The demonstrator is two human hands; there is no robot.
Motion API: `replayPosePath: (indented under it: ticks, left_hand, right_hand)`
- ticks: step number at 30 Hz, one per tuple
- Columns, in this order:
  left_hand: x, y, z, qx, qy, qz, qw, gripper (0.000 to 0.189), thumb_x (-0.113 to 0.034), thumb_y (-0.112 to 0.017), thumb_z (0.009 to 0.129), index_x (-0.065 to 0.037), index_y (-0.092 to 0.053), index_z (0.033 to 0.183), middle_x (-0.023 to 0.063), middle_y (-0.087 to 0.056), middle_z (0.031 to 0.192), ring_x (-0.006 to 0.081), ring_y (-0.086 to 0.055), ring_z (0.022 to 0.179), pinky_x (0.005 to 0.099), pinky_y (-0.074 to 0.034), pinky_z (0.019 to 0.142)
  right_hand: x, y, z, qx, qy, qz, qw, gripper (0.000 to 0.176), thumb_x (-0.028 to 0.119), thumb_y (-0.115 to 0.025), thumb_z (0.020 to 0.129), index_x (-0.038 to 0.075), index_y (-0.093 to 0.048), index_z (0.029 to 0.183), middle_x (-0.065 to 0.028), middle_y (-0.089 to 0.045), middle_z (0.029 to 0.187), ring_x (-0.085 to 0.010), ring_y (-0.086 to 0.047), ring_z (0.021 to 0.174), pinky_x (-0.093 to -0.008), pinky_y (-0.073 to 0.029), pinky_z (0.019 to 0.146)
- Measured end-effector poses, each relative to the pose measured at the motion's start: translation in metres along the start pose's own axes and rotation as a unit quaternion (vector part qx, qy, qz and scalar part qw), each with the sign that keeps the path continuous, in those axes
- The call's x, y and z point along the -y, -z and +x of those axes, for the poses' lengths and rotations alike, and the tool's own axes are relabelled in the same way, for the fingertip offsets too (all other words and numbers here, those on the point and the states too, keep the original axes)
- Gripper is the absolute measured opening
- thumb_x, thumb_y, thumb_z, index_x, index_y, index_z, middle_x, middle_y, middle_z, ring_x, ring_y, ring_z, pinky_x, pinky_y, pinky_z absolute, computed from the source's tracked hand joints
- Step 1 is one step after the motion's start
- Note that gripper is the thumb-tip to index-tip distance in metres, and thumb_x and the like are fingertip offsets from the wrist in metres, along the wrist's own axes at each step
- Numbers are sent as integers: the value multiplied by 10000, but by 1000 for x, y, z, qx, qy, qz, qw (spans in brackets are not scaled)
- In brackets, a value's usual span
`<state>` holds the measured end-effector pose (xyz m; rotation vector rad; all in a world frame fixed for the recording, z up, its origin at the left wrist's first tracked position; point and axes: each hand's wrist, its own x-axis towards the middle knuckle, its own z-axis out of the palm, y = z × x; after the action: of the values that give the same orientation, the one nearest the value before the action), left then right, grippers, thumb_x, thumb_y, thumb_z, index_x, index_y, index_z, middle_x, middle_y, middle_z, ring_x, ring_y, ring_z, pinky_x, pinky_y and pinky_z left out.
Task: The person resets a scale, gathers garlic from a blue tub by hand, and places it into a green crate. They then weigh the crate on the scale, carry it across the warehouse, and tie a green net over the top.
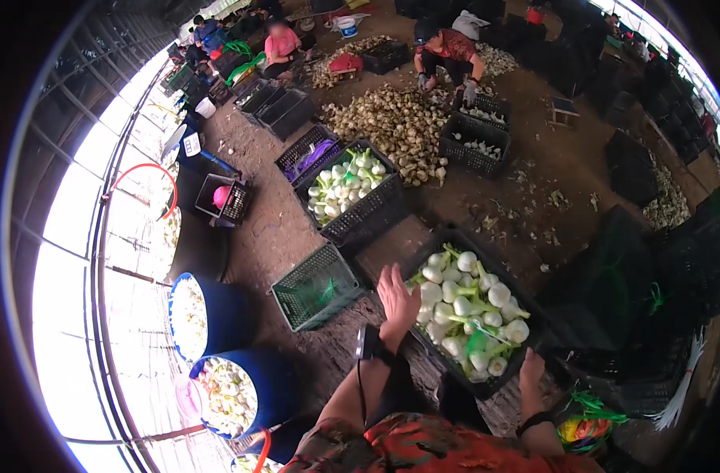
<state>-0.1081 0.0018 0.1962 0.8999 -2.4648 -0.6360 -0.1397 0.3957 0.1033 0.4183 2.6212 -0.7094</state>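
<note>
A black plastic crate point(446, 233) full of white garlic bulbs point(453, 290) with short green stems stands in front of me. Green netting point(477, 342) lies among the bulbs. My left hand point(398, 299) is beside the crate's left wall, fingers stretched out and apart, holding nothing. At the near right corner, my right hand point(532, 370) is closed against the rim, its fingers partly hidden.
Left of my crate are a green-grey basket point(311, 282) and another garlic crate point(360, 209). Blue barrels point(218, 307) stand at left. A heap of garlic point(391, 126) and a crouching person point(450, 51) are farther off. Green ties point(592, 408) lie at right.
</note>
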Motion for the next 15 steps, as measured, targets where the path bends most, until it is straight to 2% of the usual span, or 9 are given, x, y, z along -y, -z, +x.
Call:
replayPosePath:
  ticks: [2, 4, 5, 7, 9, 12, 13, 14, 15]
  left_hand:
    - [41, -44, 39, 59, 46, 3, 997, 670, -287, -701, 756, -18, -435, 1309, 249, -469, 1284, 394, -448, 1205, 447, -374, 1006]
    - [65, -73, 74, 327, 143, -67, 932, 504, -339, -641, 801, -7, -545, 1168, 271, -525, 1211, 423, -505, 1144, 464, -437, 943]
    - [71, -86, 77, 300, 93, -19, 949, 425, -341, -627, 809, 3, -597, 1057, 263, -578, 1113, 431, -562, 1055, 474, -477, 888]
    - [80, -99, 80, 303, 48, -23, 951, 348, -278, -616, 800, -15, -614, 1029, 238, -579, 1094, 420, -550, 1035, 472, -465, 882]
    - [73, -86, 83, 286, -4, -24, 958, 265, -190, -555, 812, -35, -622, 1016, 211, -576, 1097, 407, -515, 1061, 457, -459, 866]
    - [69, -85, 90, 361, 58, -53, 929, 289, -131, -512, 804, -53, -627, 1057, 186, -579, 1097, 398, -493, 1113, 451, -452, 903]
    - [69, -84, 96, 367, 103, -102, 919, 320, -117, -501, 800, -61, -623, 1090, 177, -575, 1120, 391, -485, 1131, 446, -445, 925]
    - [70, -83, 95, 370, 149, -151, 904, 354, -103, -489, 796, -70, -620, 1123, 168, -571, 1142, 385, -477, 1150, 442, -437, 947]
    - [84, -98, 94, 360, 149, -165, 906, 386, -100, -492, 780, -57, -623, 1140, 172, -605, 1099, 383, -525, 1106, 434, -452, 946]
  right_hand:
    - [-32, -23, 15, -39, 22, 61, 997, 497, 418, -484, 906, -30, -603, 1086, -271, -606, 1061, -442, -558, 1005, -477, -447, 843]
    - [-34, -33, 22, -87, -26, 180, 979, 399, 344, -553, 884, -31, -635, 994, -174, -650, 835, -360, -602, 743, -450, -455, 671]
    - [-26, -33, 24, -92, -23, 177, 980, 399, 344, -553, 884, -31, -635, 994, -174, -650, 835, -360, -602, 743, -450, -455, 671]
    - [-17, -29, 16, -62, -163, 193, 966, 369, 317, -610, 849, 7, -630, 1049, -94, -613, 846, -273, -585, 735, -440, -441, 618]
    - [-31, -41, 19, -75, -148, 188, 968, 363, 295, -632, 832, 27, -624, 1076, -70, -597, 871, -258, -583, 740, -435, -444, 609]
    - [-26, -39, 20, -125, -183, 152, 963, 337, 205, -670, 792, 70, -628, 1098, -52, -614, 932, -271, -615, 786, -414, -475, 622]
    - [-31, -32, 32, 21, -87, -239, 967, 299, 206, -654, 800, 79, -643, 1070, -64, -632, 933, -287, -626, 835, -418, -487, 647]
    - [-46, -23, 45, 162, 18, -590, 791, 264, 207, -638, 808, 87, -658, 1043, -76, -651, 935, -303, -637, 884, -423, -499, 673]
    - [-99, -37, 63, 111, 21, -593, 797, 211, 206, -662, 804, 145, -696, 1003, -126, -669, 1051, -258, -656, 975, -376, -542, 758]
